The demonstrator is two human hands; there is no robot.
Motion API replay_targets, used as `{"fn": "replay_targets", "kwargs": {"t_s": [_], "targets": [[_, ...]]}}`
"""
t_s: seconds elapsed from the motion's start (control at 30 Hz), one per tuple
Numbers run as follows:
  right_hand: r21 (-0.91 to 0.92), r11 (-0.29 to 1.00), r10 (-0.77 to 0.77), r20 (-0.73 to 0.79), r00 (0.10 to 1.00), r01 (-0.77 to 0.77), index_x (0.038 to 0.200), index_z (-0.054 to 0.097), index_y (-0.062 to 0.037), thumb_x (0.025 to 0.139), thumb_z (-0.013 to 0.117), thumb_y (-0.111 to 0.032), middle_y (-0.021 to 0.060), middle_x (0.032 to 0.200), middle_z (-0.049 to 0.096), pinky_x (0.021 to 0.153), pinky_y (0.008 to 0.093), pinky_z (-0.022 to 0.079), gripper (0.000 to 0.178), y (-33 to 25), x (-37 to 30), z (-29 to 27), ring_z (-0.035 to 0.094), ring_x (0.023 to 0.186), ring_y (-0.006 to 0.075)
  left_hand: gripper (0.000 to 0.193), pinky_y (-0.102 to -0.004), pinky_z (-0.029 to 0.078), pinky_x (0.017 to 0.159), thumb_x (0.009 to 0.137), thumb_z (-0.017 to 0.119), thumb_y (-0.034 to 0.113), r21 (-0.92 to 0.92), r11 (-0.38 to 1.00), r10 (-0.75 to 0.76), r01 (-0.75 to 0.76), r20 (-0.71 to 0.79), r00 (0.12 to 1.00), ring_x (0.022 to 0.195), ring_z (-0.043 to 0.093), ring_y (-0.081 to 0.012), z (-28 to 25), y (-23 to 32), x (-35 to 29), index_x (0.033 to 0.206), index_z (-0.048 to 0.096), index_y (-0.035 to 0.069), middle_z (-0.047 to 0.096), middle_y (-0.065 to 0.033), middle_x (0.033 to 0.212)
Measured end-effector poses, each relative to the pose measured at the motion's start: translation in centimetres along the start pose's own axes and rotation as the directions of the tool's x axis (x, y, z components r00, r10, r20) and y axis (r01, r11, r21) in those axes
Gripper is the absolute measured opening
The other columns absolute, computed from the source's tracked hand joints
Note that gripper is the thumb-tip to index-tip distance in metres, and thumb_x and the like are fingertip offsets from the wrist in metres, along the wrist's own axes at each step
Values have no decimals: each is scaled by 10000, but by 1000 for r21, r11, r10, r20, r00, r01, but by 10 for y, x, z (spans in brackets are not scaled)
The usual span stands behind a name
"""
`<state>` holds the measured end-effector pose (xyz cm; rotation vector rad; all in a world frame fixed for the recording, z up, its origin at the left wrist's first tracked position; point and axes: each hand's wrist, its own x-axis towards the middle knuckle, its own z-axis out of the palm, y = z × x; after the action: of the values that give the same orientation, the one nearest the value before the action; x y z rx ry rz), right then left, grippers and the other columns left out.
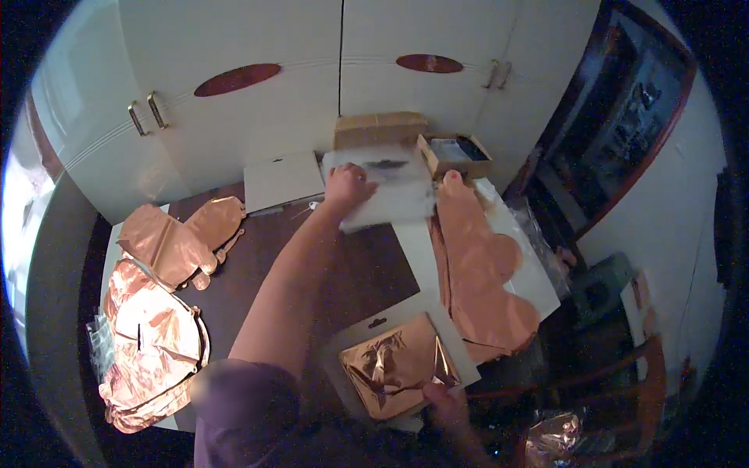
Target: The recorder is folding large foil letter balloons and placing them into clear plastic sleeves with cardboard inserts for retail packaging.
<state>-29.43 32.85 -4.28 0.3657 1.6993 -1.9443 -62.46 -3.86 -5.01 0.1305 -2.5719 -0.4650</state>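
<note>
At the back middle of the table, my left hand is closed over a frosted plastic bag with a dark hanger slot, its fingers bent down and partly hidden. Near the front, my right hand pinches the lower right of a folded copper-coloured foil balloon, thumb on top. This shiny folded square lies against a pale card with a hanging slot. My right hand's other fingers are hidden below.
Flat copper foil balloons lie at the left and in a stack at the right. A pale card, a cardboard box and a small open box stand along the back, before white cabinets. A chair is at the right.
</note>
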Motion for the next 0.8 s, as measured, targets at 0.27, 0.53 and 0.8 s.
{"fn": "replay_targets", "kwargs": {"t_s": [0.27,0.53,0.8], "targets": [[28,956,-294,41,955,293,1187,512,11,831,607,-134,87,985,623,762,322,511,396,16,-2,-15,611,852,184,194,-439,354,1006,789,655,323,156,985,-60,76,-103,993,1038,582,-269,-11,3,10,868,710,156,653,-58,980],[199,886,-397,-141,907,419,1181,522,13,773,619,-90,102,1084,605,785,318,502,432,-43,-24,-3,608,911,189,99,-493,343,1033,783,634,197,40,959,280,-280,-276,919,903,609,-275,-158,61,-90,775,608,102,619,-88,821],[-90,988,153,391,908,-127,1156,559,-3,773,627,-123,84,950,642,748,336,514,407,8,-17,5,627,821,198,115,-558,303,1048,790,635,194,92,990,107,-105,-14,994,1070,607,-275,-209,41,-300,826,588,95,648,-95,874]]}}
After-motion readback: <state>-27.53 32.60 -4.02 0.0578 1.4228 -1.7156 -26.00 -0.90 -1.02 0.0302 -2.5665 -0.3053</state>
